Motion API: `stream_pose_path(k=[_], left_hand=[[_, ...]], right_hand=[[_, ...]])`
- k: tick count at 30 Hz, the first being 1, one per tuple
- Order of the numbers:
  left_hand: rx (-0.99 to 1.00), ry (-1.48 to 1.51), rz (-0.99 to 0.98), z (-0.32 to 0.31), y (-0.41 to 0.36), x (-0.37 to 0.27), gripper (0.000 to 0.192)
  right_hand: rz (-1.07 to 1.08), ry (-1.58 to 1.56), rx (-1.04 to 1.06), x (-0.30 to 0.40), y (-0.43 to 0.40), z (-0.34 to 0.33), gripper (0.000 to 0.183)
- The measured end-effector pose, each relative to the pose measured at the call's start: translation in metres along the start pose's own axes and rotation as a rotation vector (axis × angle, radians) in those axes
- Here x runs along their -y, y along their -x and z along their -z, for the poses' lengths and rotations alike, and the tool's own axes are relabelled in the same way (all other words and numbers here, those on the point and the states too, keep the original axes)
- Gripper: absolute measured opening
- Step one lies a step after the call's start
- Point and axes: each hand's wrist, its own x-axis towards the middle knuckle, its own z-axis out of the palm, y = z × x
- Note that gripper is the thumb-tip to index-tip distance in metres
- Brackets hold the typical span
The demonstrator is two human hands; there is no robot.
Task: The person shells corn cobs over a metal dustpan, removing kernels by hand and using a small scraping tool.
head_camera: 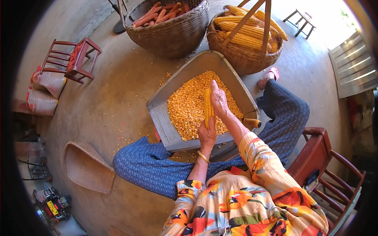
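Observation:
My left hand [207, 134], with a gold-coloured bangle at the wrist, grips the near end of a yellow ear of corn [209, 104]. The ear still bears rows of kernels along the side I see. Along its right side lies my right hand [219, 100], its thumb pointing away from me; its other fingers are mostly hidden. Both hands are over a grey metal scoop-shaped tray [159, 118], which holds a broad heap of loose corn kernels [189, 109]. A short cob-like piece with a dark end [251, 122] sits at the tray's right rim.
Beyond the tray stand a wicker basket [174, 38] of reddish bare cobs and another basket [245, 60] piled with yellow ears. A woven scoop [85, 168] lies on the floor at left. Wooden chairs [81, 59] [313, 153] stand left and right. Stray kernels dot the concrete floor.

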Motion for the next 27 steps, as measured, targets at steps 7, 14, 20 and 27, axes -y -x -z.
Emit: stream_pose_path(k=[7, 14, 20, 27], left_hand=[[0.083, 0.231, 0.258, 0.005, 0.001, -0.008, 0.05], [0.055, 0.208, 0.189, 0.005, -0.003, -0.005, 0.051], [0.05, 0.243, 0.172, 0.004, -0.003, 0.009, 0.05], [0.009, 0.156, 0.062, 0.002, -0.002, 0.002, 0.05]], right_hand=[[0.237, 0.015, -0.073, -0.016, -0.013, -0.001, 0.056], [-0.013, -0.31, 0.256, -0.021, -0.013, 0.009, 0.056], [0.271, -0.197, 0.146, -0.007, 0.01, 0.0, 0.046], [0.304, -0.266, 0.096, -0.014, 0.003, 0.0, 0.043]])
